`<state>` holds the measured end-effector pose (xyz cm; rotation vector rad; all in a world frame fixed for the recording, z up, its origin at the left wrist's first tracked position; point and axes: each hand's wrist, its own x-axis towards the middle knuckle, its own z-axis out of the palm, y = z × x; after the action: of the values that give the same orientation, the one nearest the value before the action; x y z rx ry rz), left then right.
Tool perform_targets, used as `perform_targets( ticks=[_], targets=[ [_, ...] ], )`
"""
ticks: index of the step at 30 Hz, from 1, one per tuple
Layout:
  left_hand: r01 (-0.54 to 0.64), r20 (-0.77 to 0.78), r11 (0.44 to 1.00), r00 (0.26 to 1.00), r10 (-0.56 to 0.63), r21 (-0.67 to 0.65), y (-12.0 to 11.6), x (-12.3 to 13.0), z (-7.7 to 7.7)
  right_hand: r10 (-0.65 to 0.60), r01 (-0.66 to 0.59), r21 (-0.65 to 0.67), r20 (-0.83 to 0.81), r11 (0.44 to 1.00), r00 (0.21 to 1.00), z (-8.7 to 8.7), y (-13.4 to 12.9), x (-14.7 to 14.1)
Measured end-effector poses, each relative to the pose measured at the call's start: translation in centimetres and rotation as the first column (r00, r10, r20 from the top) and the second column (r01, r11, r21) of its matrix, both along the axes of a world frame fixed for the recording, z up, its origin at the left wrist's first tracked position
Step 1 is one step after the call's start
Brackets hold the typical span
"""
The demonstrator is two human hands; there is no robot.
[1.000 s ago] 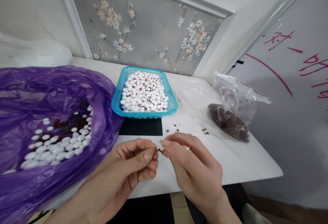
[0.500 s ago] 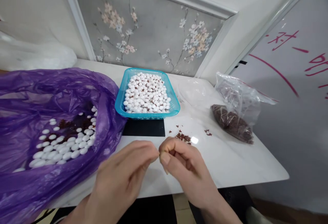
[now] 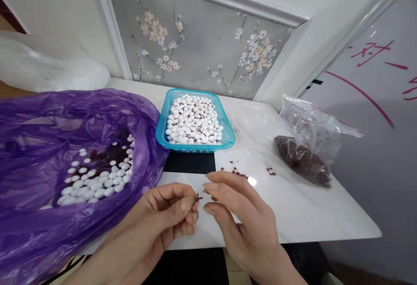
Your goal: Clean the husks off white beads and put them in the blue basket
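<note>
Between the thumb and index finger of my left hand [image 3: 167, 213] is a small brown star-shaped piece [image 3: 198, 197]. Just to its right, my right hand [image 3: 246, 215] has its fingers apart, with nothing visible between them. Several similar brown pieces [image 3: 240, 174] lie on the white table [image 3: 312, 215] beyond my right hand, partly hidden by its fingers. Behind both hands stands a blue basket [image 3: 228, 139] full of white oval pieces mixed with brown ones. A purple plastic bag [image 3: 146, 146] lies open at the left, holding white ovals and dark brown pieces.
At the right, a clear zip bag [image 3: 306, 159] with brown contents rests on the table. A black rectangle [image 3: 190, 162] shows in front of the basket. Whitish plastic [image 3: 55, 65] lies at the back left, and a whiteboard [image 3: 368, 146] stands at the right.
My hands have moved apart from fingertip contact. The left hand has turned, showing the brown piece in its pinch, and the right hand's fingers have opened. The view has shifted slightly.
</note>
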<state>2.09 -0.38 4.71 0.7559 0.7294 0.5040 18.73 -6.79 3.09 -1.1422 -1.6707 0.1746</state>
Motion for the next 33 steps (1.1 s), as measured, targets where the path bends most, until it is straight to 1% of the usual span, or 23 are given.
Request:
perform_targets(
  ticks=[1, 3, 7, 11, 15, 20, 26, 30, 33],
  targets=[
    [0.003, 0.015, 1.000, 1.000, -0.003, -0.024, -0.1, 0.0, 0.0, 0.013, -0.014, 0.023, 0.044, 1.000, 0.999, 0.2, 0.1, 0.0],
    [0.000, 0.042, 0.997, 0.999, 0.003, -0.074, -0.4, -0.1, 0.1, 0.042, -0.044, 0.027, 0.068, 0.999, 0.997, 0.6, 0.4, 0.0],
    [-0.019, 0.070, 0.989, 0.997, 0.030, -0.150, -0.7, -0.2, 0.4, 0.052, -0.052, 0.007, 0.014, 0.999, 0.999, 0.8, 0.6, 0.0],
    [-0.037, 0.085, 0.984, 0.995, 0.053, -0.177, -0.7, -0.2, 0.6, 0.037, -0.037, 0.005, 0.008, 0.999, 0.999, 0.6, 0.6, 0.0],
    [-0.037, 0.077, 0.979, 0.996, 0.053, -0.201, -0.6, -0.2, 0.5, 0.033, -0.033, -0.015, 0.036, 0.999, 0.999, 0.6, 0.5, -0.1],
    [-0.023, 0.058, 0.983, 0.998, 0.034, -0.182, -0.6, -0.4, 0.1, 0.017, -0.019, 0.016, 0.108, 1.000, 0.994, 0.9, 0.5, -0.1],
    [0.010, 0.069, 0.991, 0.998, -0.001, -0.137, -0.3, -0.2, 0.3, 0.003, -0.014, 0.031, 0.305, 0.999, 0.952, 1.3, 0.8, 0.1],
    [-0.026, 0.055, 0.990, 0.998, 0.034, -0.140, -0.3, -0.1, 0.4, -0.002, -0.018, 0.050, 0.375, 0.999, 0.927, 1.6, 1.0, 0.3],
    [-0.059, 0.040, 0.991, 0.997, 0.064, -0.118, -0.3, 0.0, 0.5, 0.005, -0.029, 0.054, 0.398, 0.998, 0.917, 1.7, 1.0, 0.4]
  ],
)
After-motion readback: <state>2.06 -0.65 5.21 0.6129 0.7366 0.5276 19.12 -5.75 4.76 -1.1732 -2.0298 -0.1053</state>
